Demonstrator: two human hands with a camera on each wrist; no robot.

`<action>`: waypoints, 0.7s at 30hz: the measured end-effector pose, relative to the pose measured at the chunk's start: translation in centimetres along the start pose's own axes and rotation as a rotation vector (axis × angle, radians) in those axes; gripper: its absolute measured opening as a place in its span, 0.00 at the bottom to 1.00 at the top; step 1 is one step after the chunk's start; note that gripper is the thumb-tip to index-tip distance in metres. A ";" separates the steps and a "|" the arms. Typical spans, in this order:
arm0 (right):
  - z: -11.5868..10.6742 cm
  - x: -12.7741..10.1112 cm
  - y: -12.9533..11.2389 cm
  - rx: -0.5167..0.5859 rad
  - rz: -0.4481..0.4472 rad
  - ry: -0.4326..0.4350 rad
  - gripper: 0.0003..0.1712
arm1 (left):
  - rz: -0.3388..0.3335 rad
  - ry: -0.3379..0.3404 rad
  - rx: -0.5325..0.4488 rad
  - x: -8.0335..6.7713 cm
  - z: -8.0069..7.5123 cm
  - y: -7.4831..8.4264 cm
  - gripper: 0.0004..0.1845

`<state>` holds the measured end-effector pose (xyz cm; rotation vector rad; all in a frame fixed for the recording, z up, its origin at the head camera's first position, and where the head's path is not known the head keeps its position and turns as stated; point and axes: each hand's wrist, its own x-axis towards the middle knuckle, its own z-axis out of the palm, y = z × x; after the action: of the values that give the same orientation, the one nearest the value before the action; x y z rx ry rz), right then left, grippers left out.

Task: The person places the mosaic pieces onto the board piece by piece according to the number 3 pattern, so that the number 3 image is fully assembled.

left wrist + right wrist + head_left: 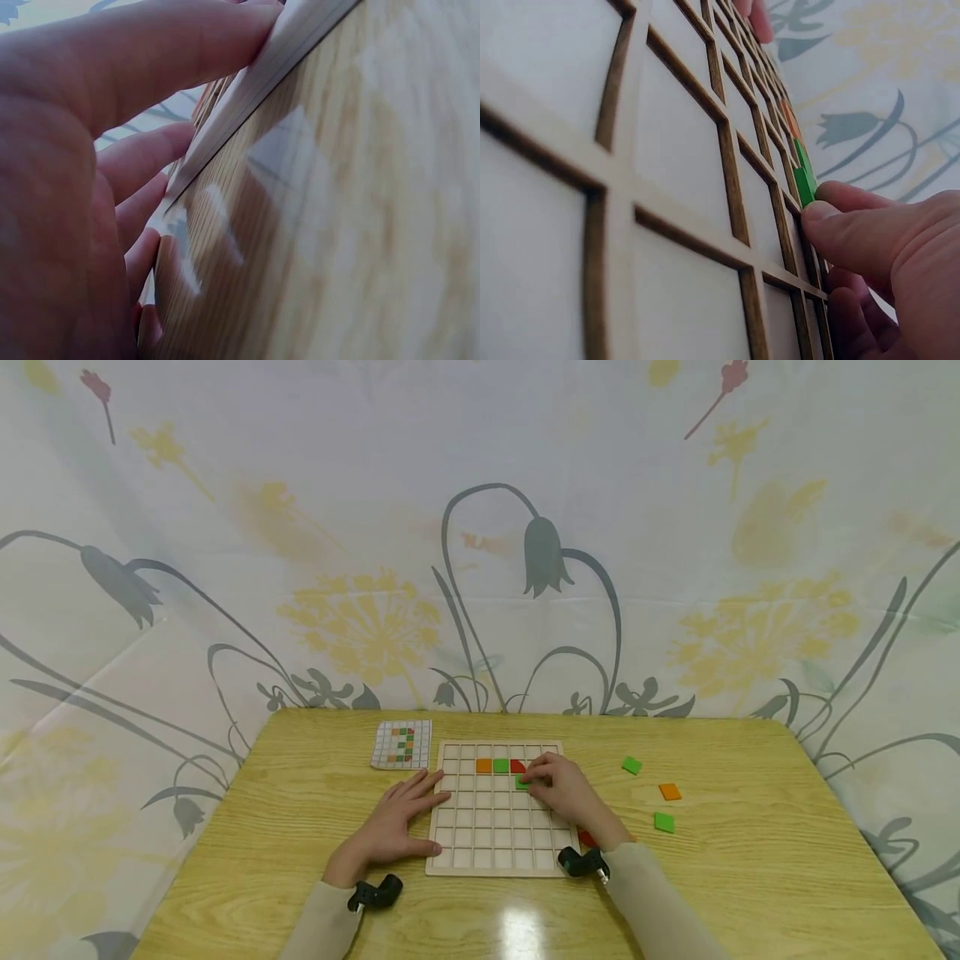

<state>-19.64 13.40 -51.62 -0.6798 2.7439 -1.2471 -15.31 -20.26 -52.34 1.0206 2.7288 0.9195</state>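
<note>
A wooden grid board [498,872] lies on the table. In its second row from the top sit an orange tile [483,766], a green tile [500,766] and a red tile [517,766], the red one partly behind my fingers. My right hand [564,789] pinches another green tile [521,783] at the cell just below the red one; the right wrist view shows this green tile [805,186] at the thumb tip. Fingers spread, my left hand [397,818] rests at the board's left edge, and its thumb [202,45] touches the side.
A pattern card [401,745] with a printed coloured grid lies beyond my left hand. Right of the board are loose tiles: green [632,766], orange [670,792] and green [664,822]. A red piece [587,838] shows partly under my right wrist. A patterned cloth hangs behind the table.
</note>
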 end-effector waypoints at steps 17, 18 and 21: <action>0.2 -0.1 0.3 0.033 0.033 0.015 0.07 | 0.008 -0.002 -0.009 0.0 0.1 -0.1 0.43; 0.3 -0.1 0.2 0.033 0.039 0.017 0.07 | 0.008 -0.002 -0.009 0.0 0.1 -0.1 0.43; 0.3 -0.1 0.2 0.041 0.056 0.019 0.07 | 0.004 -0.006 -0.011 0.0 0.0 -0.1 0.43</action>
<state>-19.57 13.27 -51.97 -0.5857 2.7242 -1.3006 -15.38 -20.27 -52.41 1.0260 2.7151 0.9295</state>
